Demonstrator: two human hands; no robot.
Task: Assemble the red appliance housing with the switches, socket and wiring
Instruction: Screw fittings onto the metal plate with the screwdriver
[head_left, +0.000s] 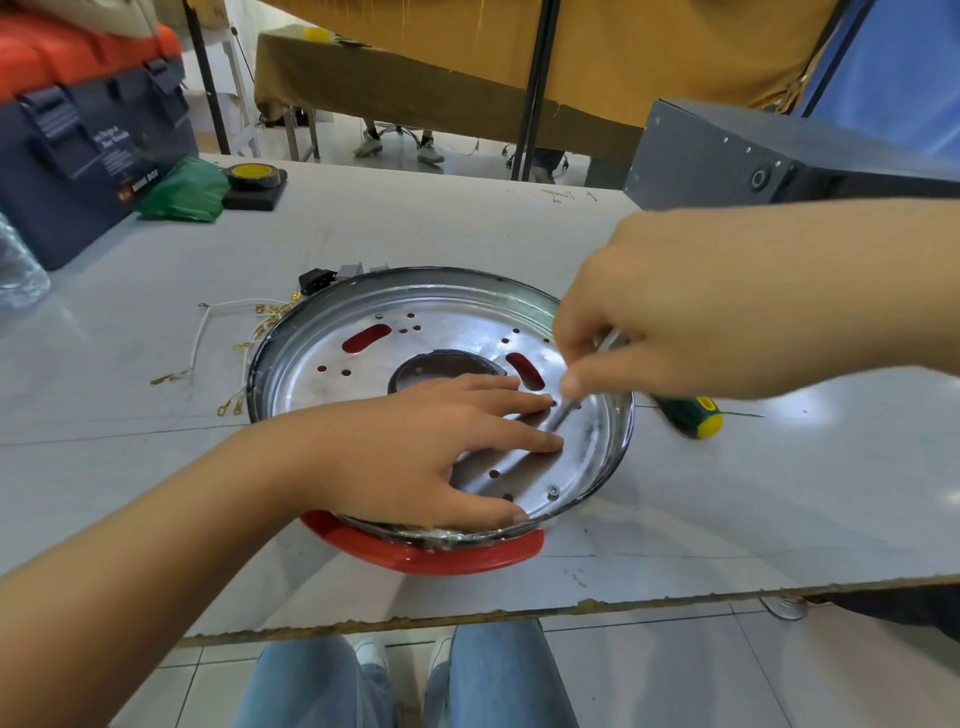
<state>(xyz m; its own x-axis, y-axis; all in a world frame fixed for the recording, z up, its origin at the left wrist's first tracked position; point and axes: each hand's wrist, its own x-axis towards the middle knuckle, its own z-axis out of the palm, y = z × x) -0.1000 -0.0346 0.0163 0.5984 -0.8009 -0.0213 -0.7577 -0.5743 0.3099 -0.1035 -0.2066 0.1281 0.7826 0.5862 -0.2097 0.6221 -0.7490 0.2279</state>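
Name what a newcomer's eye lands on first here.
The shiny metal plate seated in the red housing at the table's centre, with the left hand pressed flat on it. Over its right side, the right hand pinches a thin metal tool against the plate.

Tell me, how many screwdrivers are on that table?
1: a green-and-yellow-handled screwdriver lies on the table, right of the metal plate. Others may be hidden behind the right hand.

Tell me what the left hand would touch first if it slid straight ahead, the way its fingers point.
The left hand lies flat on the round silver metal plate, fingers pointing right. Straight ahead is the thin metal tool pinched by the right hand, then probably the plate's raised rim; depth is unclear.
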